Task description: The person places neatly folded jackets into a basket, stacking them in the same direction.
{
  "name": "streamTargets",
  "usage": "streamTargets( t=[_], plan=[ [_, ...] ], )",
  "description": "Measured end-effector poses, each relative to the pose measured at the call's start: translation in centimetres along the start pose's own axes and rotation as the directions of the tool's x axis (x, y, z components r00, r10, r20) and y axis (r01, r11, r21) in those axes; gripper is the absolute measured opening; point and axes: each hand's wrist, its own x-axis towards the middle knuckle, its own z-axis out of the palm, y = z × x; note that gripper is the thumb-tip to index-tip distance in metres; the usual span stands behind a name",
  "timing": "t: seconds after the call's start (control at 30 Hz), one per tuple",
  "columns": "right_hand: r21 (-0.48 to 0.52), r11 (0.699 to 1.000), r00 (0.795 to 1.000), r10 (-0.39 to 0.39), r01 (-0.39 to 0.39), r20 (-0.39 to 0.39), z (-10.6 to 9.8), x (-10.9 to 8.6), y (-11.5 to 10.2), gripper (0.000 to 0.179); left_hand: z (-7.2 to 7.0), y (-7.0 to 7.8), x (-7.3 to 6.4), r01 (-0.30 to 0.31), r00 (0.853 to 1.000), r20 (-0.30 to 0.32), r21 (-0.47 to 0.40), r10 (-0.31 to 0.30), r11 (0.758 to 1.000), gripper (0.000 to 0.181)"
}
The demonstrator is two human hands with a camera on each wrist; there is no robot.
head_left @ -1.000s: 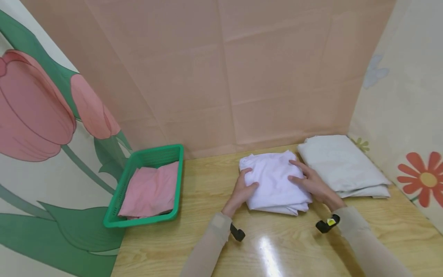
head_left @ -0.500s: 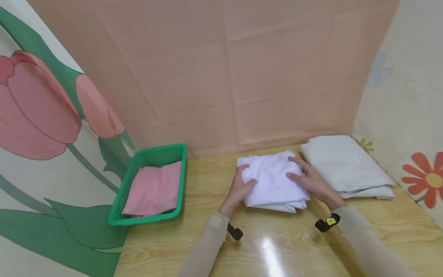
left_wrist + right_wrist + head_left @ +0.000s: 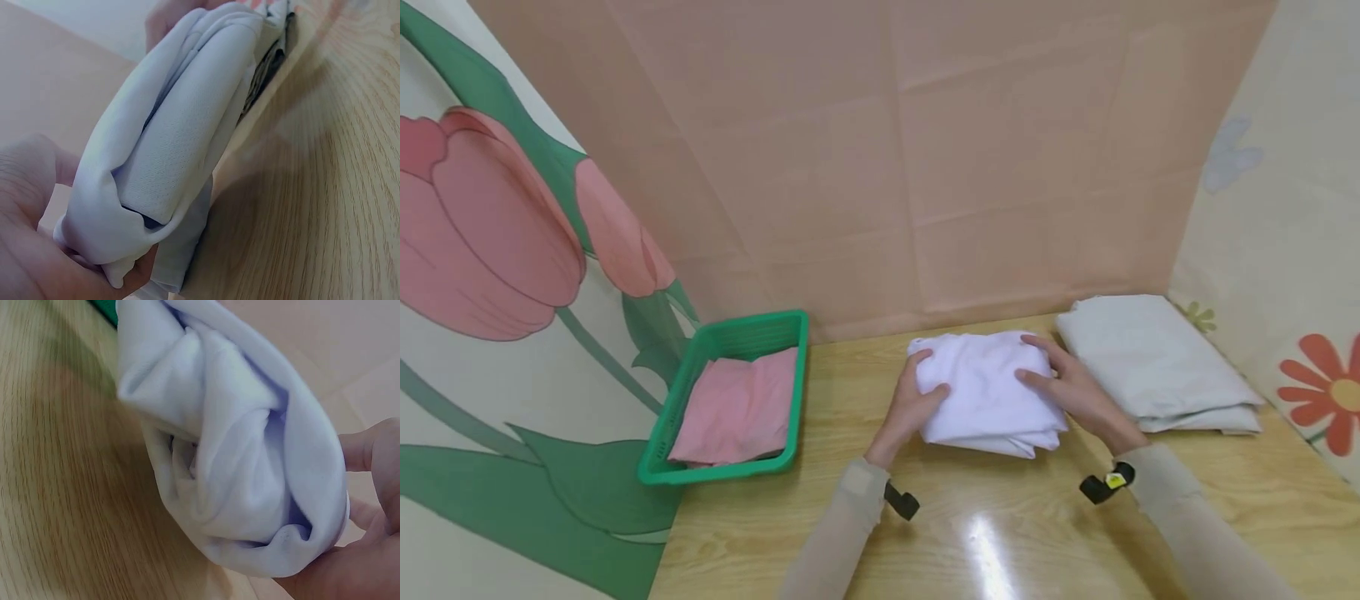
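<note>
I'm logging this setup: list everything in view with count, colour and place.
Table: 1, light wood, below
Basket: 1, green, left on table
Pink cloth: 1, pink, in basket
White cloth: 1, white, centre
Grey cloth: 1, pale grey, right on table
Backdrop: 1, dusty pink, behind table
Tulip panel: 1, pink, green and white, left
Flower panel: 1, cream and red, right
Wrist devices: 2, black, one per wrist
Sleeves: 2, beige, both arms
Left hand, right hand: 2, bare, gripping white cloth's sides
</note>
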Motion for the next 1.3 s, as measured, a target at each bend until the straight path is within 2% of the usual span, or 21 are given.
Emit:
streamTargets(
  t=[0.23,0.4,0.53,0.67,1.13,1.3],
  plan=[
    [0.022,1.0,1.0,-0.019,0.019,-0.004,0.5,0.1,-0.1,0.073,-0.6,-0.2,-0.1,-0.039,0.999,-0.016,-0.022,0.039,0.999,0.07],
    [0.06,0.998,1.0,-0.022,0.023,-0.014,0.9,0.2,-0.3,0.066,-1.1,-0.2,-0.2,-0.028,1.0,-0.007,-0.022,0.028,0.999,0.073],
    [0.105,0.994,0.999,-0.038,0.039,-0.017,1.2,0.1,-0.4,0.06,-1.5,-0.2,-0.4,-0.028,1.0,0.005,-0.056,0.028,0.998,0.075],
    [0.159,0.986,0.998,-0.054,0.055,-0.011,1.5,0.1,-0.4,0.057,-1.7,-0.5,-0.6,-0.026,1.0,-0.008,-0.078,0.025,0.997,0.078],
    [0.214,0.967,0.99,-0.144,0.14,0.002,2.7,0.8,-0.9,0.057,-3.7,-0.9,-1.0,-0.063,0.998,-0.031,-0.128,0.06,0.99,0.078],
    [0.217,0.967,0.99,-0.141,0.135,0.012,3.4,0.8,-1.6,0.061,-4.7,-0.7,-1.4,-0.055,0.998,-0.034,-0.125,0.051,0.991,0.078]
  ],
)
